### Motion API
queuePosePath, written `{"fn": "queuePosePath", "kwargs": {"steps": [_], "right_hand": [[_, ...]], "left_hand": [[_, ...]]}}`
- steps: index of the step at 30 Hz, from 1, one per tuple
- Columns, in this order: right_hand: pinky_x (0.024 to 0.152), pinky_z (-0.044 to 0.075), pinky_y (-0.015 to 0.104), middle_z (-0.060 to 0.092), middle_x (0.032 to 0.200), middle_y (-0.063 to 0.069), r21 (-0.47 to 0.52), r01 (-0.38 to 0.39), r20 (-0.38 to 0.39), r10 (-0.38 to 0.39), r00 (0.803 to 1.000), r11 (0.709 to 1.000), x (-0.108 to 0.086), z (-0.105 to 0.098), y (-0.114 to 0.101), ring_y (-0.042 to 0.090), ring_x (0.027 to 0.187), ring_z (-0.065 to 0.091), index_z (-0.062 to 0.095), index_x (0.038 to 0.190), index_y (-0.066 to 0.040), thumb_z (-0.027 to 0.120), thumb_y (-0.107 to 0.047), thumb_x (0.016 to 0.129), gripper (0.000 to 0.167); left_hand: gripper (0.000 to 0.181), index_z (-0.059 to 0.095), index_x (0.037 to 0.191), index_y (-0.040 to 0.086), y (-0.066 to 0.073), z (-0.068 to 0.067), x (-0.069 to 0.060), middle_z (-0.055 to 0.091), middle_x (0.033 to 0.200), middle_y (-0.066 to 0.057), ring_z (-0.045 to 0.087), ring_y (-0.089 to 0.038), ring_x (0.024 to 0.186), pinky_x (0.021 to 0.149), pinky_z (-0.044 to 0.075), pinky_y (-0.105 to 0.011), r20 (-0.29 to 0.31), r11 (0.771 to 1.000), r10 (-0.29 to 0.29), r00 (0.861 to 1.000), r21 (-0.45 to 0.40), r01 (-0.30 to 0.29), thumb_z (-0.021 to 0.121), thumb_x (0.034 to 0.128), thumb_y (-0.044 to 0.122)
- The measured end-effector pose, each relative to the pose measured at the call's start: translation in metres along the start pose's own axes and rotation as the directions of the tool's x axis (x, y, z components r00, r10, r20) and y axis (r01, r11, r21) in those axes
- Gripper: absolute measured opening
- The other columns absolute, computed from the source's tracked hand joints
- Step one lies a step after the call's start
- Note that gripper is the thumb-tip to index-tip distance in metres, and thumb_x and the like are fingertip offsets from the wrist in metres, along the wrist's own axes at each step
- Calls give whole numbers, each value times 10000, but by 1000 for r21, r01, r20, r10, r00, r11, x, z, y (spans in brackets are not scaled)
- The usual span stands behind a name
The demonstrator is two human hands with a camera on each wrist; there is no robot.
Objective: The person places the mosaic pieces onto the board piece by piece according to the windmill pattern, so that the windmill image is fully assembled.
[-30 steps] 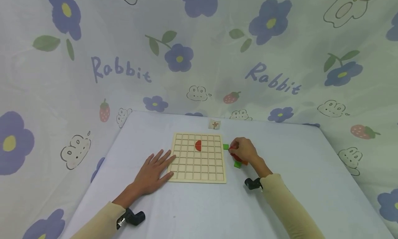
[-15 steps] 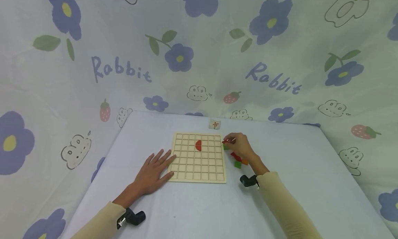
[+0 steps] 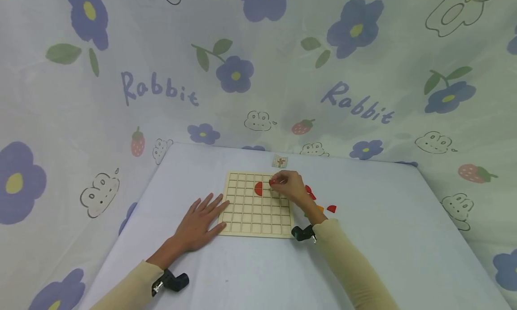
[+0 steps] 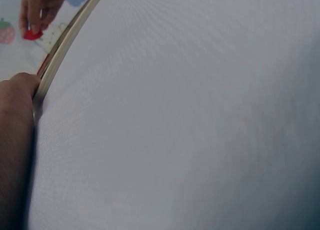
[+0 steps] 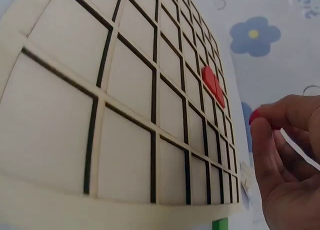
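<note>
A pale wooden grid board (image 3: 256,213) lies on the white table. Two red quarter-circle pieces (image 3: 258,189) sit in neighbouring cells of its upper part, forming a half disc. My left hand (image 3: 198,224) rests with spread fingers on the board's left edge. Above the board's upper right part, my right hand (image 3: 290,185) pinches a small red piece (image 5: 255,116) between thumb and fingertips. In the left wrist view that red piece (image 4: 33,35) hangs clear of the board's edge. Part of the board's right side is hidden under my right hand and forearm.
Right of the board lie loose red pieces (image 3: 310,192), another red quarter piece (image 3: 331,208) and an orange piece (image 3: 320,208), partly covered by my forearm. A green piece (image 5: 220,224) lies beside the board. A small patterned card (image 3: 279,161) lies behind it.
My right hand has carried the red piece leftward from the loose pile to over the board, uncovering more red pieces. My left hand has stayed on the board's left edge.
</note>
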State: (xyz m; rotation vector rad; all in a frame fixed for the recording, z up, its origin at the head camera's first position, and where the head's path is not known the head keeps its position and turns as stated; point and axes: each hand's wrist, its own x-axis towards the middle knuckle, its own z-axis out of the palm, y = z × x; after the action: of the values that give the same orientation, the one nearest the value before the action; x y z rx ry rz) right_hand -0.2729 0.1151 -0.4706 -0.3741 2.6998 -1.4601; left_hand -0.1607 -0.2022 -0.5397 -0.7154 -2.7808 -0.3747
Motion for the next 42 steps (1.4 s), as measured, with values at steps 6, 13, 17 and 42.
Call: {"fn": "queuePosePath", "kwargs": {"steps": [6, 13, 17, 42], "right_hand": [[664, 580, 352, 675, 903, 52, 116, -30, 22, 28, 999, 993, 1, 10, 1, 220, 805, 673, 730, 1118, -22, 726, -71, 879, 243], [671, 534, 290, 713, 873, -16, 1, -92, 28, 92, 995, 996, 3, 16, 4, 145, 773, 639, 766, 922, -103, 789, -171, 849, 102], [669, 529, 292, 708, 914, -2, -38, -85, 74, 88, 993, 996, 3, 15, 3, 156, 766, 628, 775, 903, -93, 774, -139, 860, 63], [717, 544, 312, 694, 849, -52, -232, 131, 34, -127, 991, 964, 2, 28, 12, 112, 791, 637, 754, 875, -122, 770, -147, 874, 30]], "left_hand": [[651, 393, 1526, 218, 0, 1, 0, 291, 1593, -32, 205, -331, 1460, 1144, 163, -574, 2, 1000, 6, 1000, 2, -6, 444, 981, 572], [656, 383, 1531, 223, -1, 0, 0, 277, 1599, -23, 197, -325, 1464, 1149, 154, -568, 2, 1000, 4, 1000, 2, -4, 440, 981, 576], [655, 377, 1534, 226, -1, 0, 0, 275, 1600, -24, 193, -323, 1465, 1148, 154, -568, 1, 1000, 8, 1000, 3, -8, 435, 984, 577], [658, 375, 1535, 229, -1, 0, 0, 275, 1600, -18, 183, -312, 1469, 1150, 155, -566, 3, 1000, 1, 1000, 0, -1, 426, 983, 583]]}}
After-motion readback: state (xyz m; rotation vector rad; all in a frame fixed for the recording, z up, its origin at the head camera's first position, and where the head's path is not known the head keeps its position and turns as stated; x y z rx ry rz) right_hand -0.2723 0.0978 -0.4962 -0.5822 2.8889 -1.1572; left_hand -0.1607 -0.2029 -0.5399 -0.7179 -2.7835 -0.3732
